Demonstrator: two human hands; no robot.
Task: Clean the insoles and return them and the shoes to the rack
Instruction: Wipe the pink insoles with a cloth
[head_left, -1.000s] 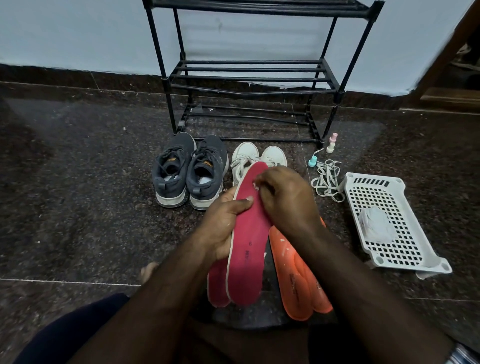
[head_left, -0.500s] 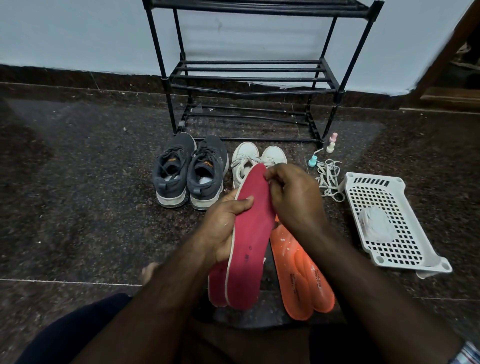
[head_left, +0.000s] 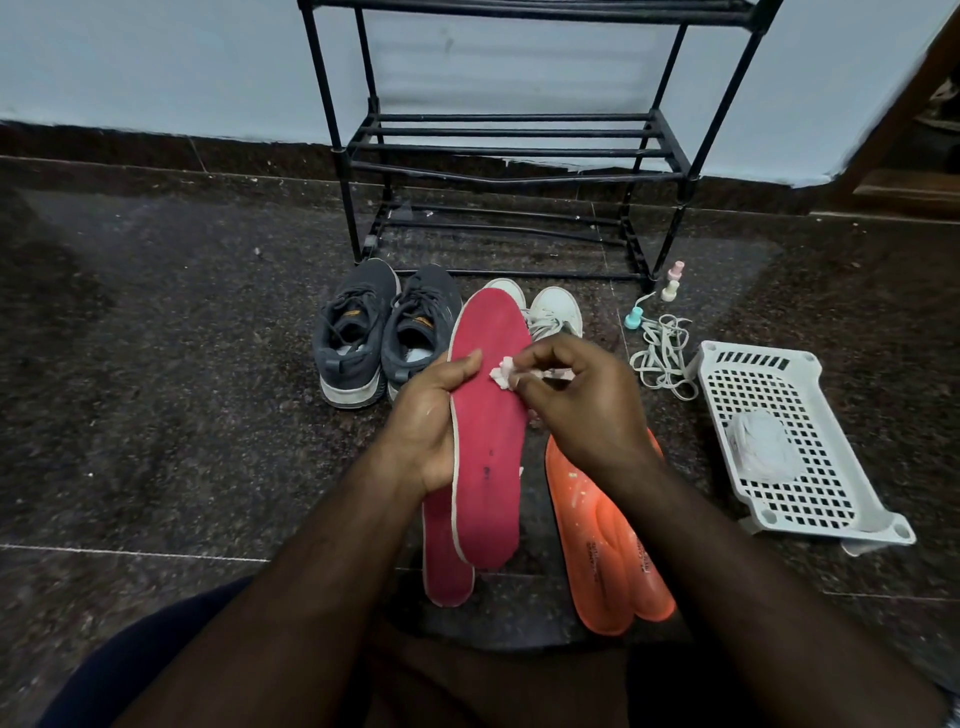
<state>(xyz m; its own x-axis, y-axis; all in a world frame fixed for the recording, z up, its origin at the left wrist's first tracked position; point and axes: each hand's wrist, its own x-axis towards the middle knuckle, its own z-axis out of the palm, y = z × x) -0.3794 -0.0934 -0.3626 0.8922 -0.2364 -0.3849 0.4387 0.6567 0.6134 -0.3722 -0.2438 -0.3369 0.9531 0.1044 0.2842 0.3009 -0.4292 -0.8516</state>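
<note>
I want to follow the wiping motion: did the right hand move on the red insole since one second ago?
Yes. The right hand, pinching a small wad, slid back toward the left hand's thumb, after moving up toward the white shoes.

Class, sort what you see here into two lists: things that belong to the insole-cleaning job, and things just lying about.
Job:
red insole in left hand
wad pinched by right hand
second red insole
orange insoles
grey shoes
white shoes
rack

Lying about:
laces
small bottles
white basket
</note>
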